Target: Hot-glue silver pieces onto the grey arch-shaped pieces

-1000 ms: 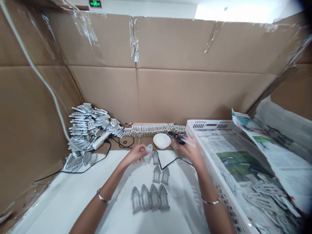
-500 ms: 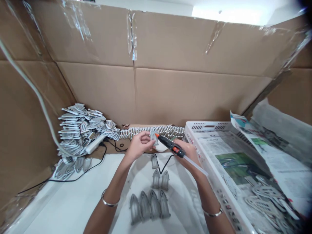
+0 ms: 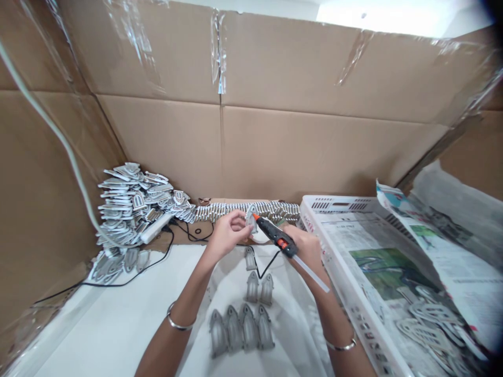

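Note:
My left hand [image 3: 229, 232] pinches a small grey arch-shaped piece [image 3: 251, 222] and holds it upright above the far edge of the white work surface. In my right hand [image 3: 304, 242] is a black hot glue gun [image 3: 277, 235] with a clear glue stick [image 3: 312, 273] coming out of its back. Its orange nozzle meets or nearly meets the upper part of the piece; I cannot tell whether they touch. Nearer to me, several similar grey pieces [image 3: 234, 329] lie in rows between my forearms, and a black cord [image 3: 269, 267] runs among them.
A tall pile of grey and white pieces [image 3: 129, 204] stands at the left beside a white power strip [image 3: 155, 229]. More stand in a row [image 3: 220, 210] along the cardboard wall [image 3: 275, 146]. At the right, a white plastic crate [image 3: 334, 262] holds newspaper and loose pieces.
The glue gun's nozzle has shifted slightly along the piece, which my left hand has tilted a little. The whole view has moved slightly. The pieces on the surface stay as they were.

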A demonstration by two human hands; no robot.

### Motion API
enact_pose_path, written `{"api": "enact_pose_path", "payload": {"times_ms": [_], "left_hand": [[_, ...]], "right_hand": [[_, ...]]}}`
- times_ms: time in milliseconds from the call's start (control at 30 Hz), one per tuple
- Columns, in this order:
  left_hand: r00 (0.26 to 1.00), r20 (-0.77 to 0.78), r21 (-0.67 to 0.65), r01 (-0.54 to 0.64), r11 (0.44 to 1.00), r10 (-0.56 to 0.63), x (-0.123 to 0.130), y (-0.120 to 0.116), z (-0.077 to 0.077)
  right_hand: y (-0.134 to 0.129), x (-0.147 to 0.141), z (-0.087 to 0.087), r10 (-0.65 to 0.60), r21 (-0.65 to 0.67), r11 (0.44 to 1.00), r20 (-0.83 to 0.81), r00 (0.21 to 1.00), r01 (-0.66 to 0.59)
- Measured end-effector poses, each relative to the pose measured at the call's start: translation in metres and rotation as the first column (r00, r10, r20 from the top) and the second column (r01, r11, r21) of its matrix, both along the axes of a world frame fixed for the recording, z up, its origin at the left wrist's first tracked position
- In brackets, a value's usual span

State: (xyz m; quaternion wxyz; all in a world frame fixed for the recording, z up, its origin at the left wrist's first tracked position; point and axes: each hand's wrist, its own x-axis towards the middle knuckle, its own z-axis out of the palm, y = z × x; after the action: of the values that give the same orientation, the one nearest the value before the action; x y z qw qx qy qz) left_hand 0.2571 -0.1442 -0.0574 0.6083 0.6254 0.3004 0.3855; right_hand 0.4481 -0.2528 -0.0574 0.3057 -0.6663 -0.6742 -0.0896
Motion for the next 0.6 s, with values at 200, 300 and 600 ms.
{"api": "enact_pose_path", "payload": {"times_ms": [200, 300, 600], "left_hand": [[0.999, -0.019, -0.027, -0.031, 0.999, 0.030, 0.003, 0.011, -0.009], [0.998, -0.052, -0.035, -0.037, 0.999, 0.035, 0.004, 0.019, -0.016], [0.996, -0.058, 0.083, -0.062, 0.995, 0.067, 0.001, 0.027, -0.019]], "right_hand": [[0.000, 0.027, 0.004, -0.227, -0.234, 0.947, -0.004, 0.974, 0.219], [0.005, 0.040, -0.005, -0.420, -0.432, 0.797, 0.106, 0.902, 0.422], [0.007, 0.042, -0.009, -0.440, -0.668, 0.541, 0.293, 0.849, 0.511]]}}
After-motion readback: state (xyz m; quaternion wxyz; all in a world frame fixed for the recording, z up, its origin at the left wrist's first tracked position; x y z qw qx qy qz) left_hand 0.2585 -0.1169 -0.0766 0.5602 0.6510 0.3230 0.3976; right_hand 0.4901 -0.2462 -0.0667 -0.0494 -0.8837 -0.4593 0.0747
